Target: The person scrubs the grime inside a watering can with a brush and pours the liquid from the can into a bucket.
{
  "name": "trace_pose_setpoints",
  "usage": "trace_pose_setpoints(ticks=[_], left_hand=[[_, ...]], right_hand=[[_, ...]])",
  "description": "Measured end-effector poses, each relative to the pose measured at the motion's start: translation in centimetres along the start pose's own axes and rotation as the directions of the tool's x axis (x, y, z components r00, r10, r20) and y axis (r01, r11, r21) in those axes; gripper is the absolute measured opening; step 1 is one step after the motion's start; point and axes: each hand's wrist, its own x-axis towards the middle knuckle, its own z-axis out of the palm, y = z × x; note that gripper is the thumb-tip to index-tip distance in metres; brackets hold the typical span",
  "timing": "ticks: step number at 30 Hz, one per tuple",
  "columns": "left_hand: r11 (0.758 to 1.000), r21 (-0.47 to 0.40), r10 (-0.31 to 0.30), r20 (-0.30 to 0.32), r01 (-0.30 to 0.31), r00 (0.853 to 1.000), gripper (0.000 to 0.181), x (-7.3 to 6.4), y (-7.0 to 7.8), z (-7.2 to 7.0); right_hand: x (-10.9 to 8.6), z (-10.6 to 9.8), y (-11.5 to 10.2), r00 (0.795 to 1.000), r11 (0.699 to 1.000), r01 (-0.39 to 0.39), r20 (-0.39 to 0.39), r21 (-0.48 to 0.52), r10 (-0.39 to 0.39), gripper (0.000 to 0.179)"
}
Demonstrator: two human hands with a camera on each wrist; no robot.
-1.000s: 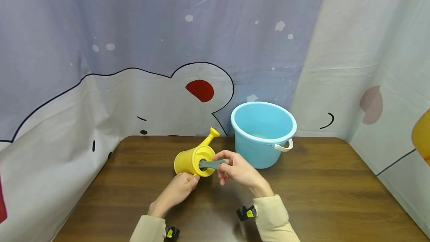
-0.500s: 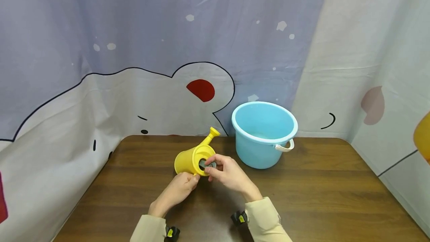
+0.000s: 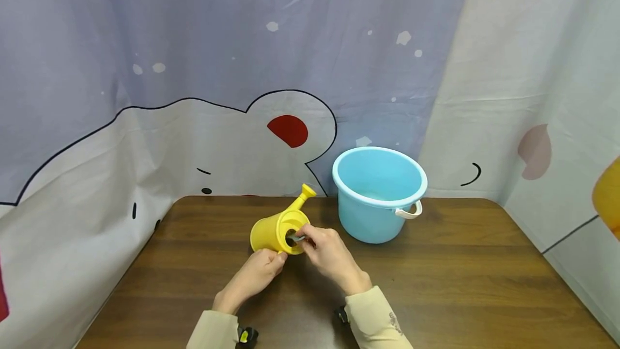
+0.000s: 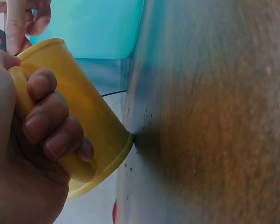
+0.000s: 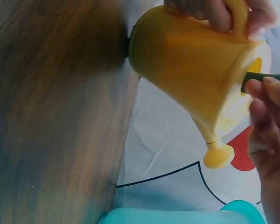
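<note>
A yellow watering can (image 3: pixel 265 234) leans towards me, its round mouth facing me and its spout (image 3: pixel 300 198) pointing to the back right. My left hand (image 3: pixel 254 274) grips its handle (image 4: pixel 78 169), fingers curled round the loop. Between the thumb and fingers of my right hand (image 3: pixel 333 258) is pinched a flat grey-green handle (image 5: pixel 253 80) of a tool, with a hole near its end in the left wrist view. The tool reaches into the can's opening. Its far end is hidden inside, so its kind does not show.
Just right of the can, at the back of the wooden table (image 3: pixel 460 273), stands a light blue bucket (image 3: pixel 372 220) with a white handle (image 3: pixel 409 211). A printed curtain (image 3: pixel 242 144) hangs behind the table. Small dark specks lie on the tabletop near the can's base.
My right hand has moved left and closer to the can's mouth, and the tool has turned and sunk deeper inside. The left hand, can and bucket stay in place.
</note>
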Motion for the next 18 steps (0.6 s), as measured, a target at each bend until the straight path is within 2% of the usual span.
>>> trace_pose_setpoints(ticks=[6, 11, 18], left_hand=[[1.0, -0.017, 0.001, 0.004, -0.001, 1.0, 0.06, 0.0, 0.0, -0.1], [0.999, -0.035, 0.002, 0.002, -0.002, 1.0, 0.059, -0.1, -0.1, -0.1], [0.999, -0.041, 0.009, 0.006, -0.009, 1.0, 0.059, -0.2, -0.1, -0.2]], right_hand=[[0.0, 0.0, 0.0, 0.99, 0.991, 0.118, -0.067, -0.068, -0.122, 0.019], [0.3, -0.5, -0.4, 0.975, 0.974, 0.194, -0.089, -0.114, -0.204, 0.02], [0.9, -1.5, -1.6, 0.965, 0.956, 0.233, -0.076, -0.181, -0.25, 0.022]])
